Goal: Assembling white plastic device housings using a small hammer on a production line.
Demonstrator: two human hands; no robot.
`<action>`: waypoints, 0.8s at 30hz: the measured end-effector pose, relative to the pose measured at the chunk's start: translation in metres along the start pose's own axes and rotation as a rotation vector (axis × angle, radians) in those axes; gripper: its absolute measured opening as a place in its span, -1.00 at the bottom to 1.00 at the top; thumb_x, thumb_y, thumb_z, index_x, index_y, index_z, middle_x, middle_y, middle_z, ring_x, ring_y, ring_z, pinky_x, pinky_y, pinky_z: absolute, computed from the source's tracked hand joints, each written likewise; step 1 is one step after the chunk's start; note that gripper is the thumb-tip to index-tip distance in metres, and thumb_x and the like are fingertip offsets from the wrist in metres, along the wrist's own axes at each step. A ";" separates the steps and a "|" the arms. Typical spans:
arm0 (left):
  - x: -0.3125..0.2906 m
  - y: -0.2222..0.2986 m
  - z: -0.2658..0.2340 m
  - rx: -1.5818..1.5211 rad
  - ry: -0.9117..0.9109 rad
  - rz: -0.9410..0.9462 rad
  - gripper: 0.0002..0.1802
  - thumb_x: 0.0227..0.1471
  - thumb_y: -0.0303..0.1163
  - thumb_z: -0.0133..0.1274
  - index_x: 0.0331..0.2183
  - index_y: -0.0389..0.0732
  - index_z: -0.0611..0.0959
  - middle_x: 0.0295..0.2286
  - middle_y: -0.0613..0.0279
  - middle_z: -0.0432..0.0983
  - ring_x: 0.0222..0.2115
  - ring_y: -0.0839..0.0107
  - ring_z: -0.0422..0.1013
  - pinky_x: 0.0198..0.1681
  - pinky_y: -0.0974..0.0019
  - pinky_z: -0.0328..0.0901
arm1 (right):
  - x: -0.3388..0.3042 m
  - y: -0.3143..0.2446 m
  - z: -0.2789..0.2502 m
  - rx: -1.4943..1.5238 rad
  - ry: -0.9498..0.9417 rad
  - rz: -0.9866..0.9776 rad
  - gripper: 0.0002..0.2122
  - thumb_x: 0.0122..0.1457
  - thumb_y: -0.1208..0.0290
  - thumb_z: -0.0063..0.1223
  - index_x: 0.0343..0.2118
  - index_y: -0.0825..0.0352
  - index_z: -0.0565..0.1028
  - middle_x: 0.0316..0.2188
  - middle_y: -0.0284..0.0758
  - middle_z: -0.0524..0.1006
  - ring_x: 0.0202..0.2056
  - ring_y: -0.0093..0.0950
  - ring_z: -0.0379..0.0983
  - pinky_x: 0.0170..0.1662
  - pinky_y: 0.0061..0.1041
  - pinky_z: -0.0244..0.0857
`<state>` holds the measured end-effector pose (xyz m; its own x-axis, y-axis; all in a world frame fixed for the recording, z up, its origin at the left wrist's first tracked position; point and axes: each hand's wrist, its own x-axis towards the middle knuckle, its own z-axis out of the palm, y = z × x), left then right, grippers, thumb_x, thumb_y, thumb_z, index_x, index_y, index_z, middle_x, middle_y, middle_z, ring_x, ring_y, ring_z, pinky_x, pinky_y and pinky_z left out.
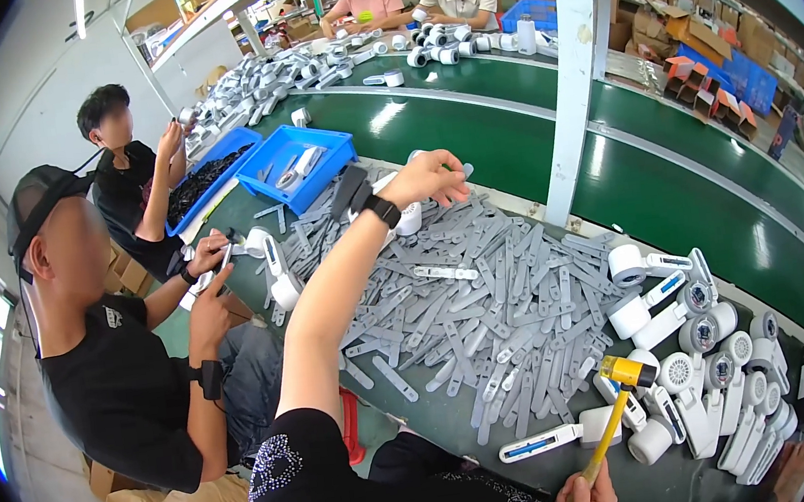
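My left hand (pixel 429 179) reaches over the far edge of a large pile of grey plastic strips (pixel 486 291). Its fingers are loosely bent and apart, and I see nothing held in them. Close by the wrist lies a white round-headed part (pixel 408 218), partly hidden. My right hand (pixel 589 499), low at the front, grips the handle of a hammer (pixel 608 426) with a yellow and black head. Beside the hammer head, several white handheld fans (pixel 676 373) are heaped at the right. Another white fan (pixel 541 442) lies flat, its handle pointing left.
A blue bin (pixel 323 183) with white parts stands beyond the pile, next to a blue tray (pixel 187 191) of black pieces. A green conveyor (pixel 469 139) and a white post (pixel 569 83) are at the back. Co-workers sit at the left (pixel 126 352) and far side.
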<state>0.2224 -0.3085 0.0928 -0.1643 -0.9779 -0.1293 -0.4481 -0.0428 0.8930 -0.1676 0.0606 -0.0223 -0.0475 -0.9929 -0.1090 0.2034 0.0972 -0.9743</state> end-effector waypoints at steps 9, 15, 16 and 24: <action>-0.134 0.014 0.042 -0.799 -0.109 0.314 -0.84 0.15 -0.45 -0.02 -0.25 -0.31 0.56 -0.20 -0.02 0.54 -0.15 0.25 0.50 -0.20 0.30 0.46 | 0.001 0.022 0.001 0.150 0.108 -0.080 -0.57 0.16 0.65 -0.12 0.13 0.55 0.25 -0.63 -0.31 0.42 -0.73 -0.64 0.26 -0.69 -0.69 0.13; -0.174 -0.003 0.086 -0.713 0.149 0.328 -0.78 0.08 -0.55 0.07 -0.18 -0.28 0.51 -0.38 0.13 0.56 -0.38 0.40 0.51 -0.33 0.39 0.39 | 0.004 0.026 -0.005 0.047 0.042 -0.112 -0.53 0.23 0.56 -0.12 0.21 0.47 0.16 -0.63 -0.38 0.35 -0.75 -0.67 0.20 -0.71 -0.72 0.10; -0.178 0.000 0.092 -0.664 0.188 0.325 -0.70 0.07 -0.57 0.07 -0.10 -0.29 0.49 -0.39 0.15 0.55 -0.40 0.42 0.50 -0.33 0.39 0.38 | 0.005 0.026 -0.005 0.041 0.040 -0.123 -0.53 0.24 0.55 -0.12 0.21 0.47 0.16 -0.63 -0.38 0.35 -0.75 -0.67 0.21 -0.70 -0.72 0.10; -0.212 0.027 0.124 -0.622 0.141 0.393 -0.83 0.16 -0.52 -0.04 -0.17 -0.28 0.46 -0.42 0.31 0.46 -0.47 0.57 0.40 -0.38 0.47 0.34 | 0.006 0.021 0.001 0.005 -0.004 -0.174 -0.53 0.26 0.50 -0.11 0.23 0.43 0.15 -0.60 -0.37 0.38 -0.74 -0.67 0.23 -0.68 -0.72 0.14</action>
<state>0.1362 -0.0770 0.0906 -0.0764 -0.9602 0.2685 0.2066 0.2482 0.9464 -0.1628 0.0565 -0.0427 -0.0788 -0.9949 0.0623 0.1975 -0.0769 -0.9773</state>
